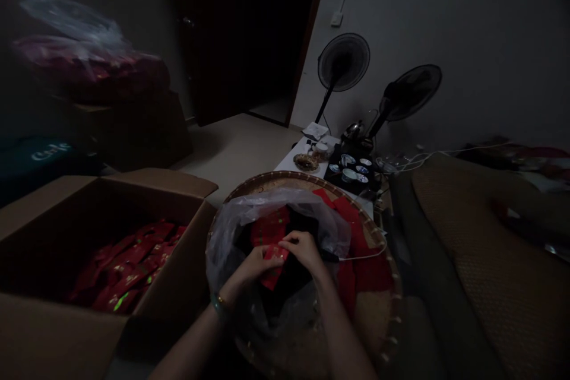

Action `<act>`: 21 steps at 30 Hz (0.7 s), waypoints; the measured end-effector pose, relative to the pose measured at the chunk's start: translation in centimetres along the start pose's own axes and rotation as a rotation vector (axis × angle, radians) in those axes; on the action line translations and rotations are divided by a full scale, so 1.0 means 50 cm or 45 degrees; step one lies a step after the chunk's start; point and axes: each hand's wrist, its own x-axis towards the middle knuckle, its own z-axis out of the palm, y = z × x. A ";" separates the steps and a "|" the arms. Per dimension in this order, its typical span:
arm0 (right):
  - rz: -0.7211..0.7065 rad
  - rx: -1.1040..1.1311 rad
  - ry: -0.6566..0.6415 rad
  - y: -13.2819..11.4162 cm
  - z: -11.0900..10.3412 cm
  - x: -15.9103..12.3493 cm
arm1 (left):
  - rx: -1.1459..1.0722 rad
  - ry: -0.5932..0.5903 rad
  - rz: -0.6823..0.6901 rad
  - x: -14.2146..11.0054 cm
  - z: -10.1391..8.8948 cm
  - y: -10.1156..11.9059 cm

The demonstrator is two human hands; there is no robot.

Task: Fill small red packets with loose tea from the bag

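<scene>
Both my hands meet over a clear plastic bag [240,219] that lies open in a round woven basket tray [383,237]. My left hand [253,264] and my right hand [303,249] are closed on the same small red packet [274,261], each pinching one side. More red packets [271,227] show inside the bag, and others lie loose on the tray [360,249] to the right. The room is dim, so the bag's dark contents are hard to make out.
An open cardboard box [40,214] with several red packets [129,267] stands at my left. A low white table [296,154] with tea cups, two standing fans [342,62], a dark doorway and a cushioned seat [490,261] on the right surround me.
</scene>
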 end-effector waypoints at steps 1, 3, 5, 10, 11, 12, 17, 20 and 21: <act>0.005 0.005 -0.002 0.006 -0.009 -0.003 | -0.016 -0.032 -0.053 -0.002 0.002 -0.002; -0.004 -0.038 0.010 0.023 -0.033 -0.014 | -0.086 -0.003 -0.115 -0.006 0.008 -0.005; -0.029 -0.220 0.045 0.049 -0.059 -0.031 | -0.164 0.045 -0.147 -0.007 0.015 -0.004; 0.008 -0.949 -0.019 0.115 -0.080 -0.070 | -0.222 0.130 -0.188 -0.003 0.022 0.000; 0.005 -1.009 -0.047 0.125 -0.077 -0.072 | -0.226 0.132 -0.187 -0.001 0.021 -0.002; -0.005 -1.029 -0.068 0.133 -0.074 -0.072 | -0.234 0.132 -0.181 0.000 0.020 -0.005; -0.004 -0.652 -0.063 0.145 -0.107 -0.047 | -0.249 0.140 -0.124 0.010 0.010 -0.019; 0.022 -0.328 -0.103 0.123 -0.149 -0.027 | -0.187 0.171 -0.101 0.015 0.013 -0.019; 0.028 -0.259 -0.133 0.111 -0.160 -0.022 | -0.170 0.179 -0.095 0.017 0.017 -0.018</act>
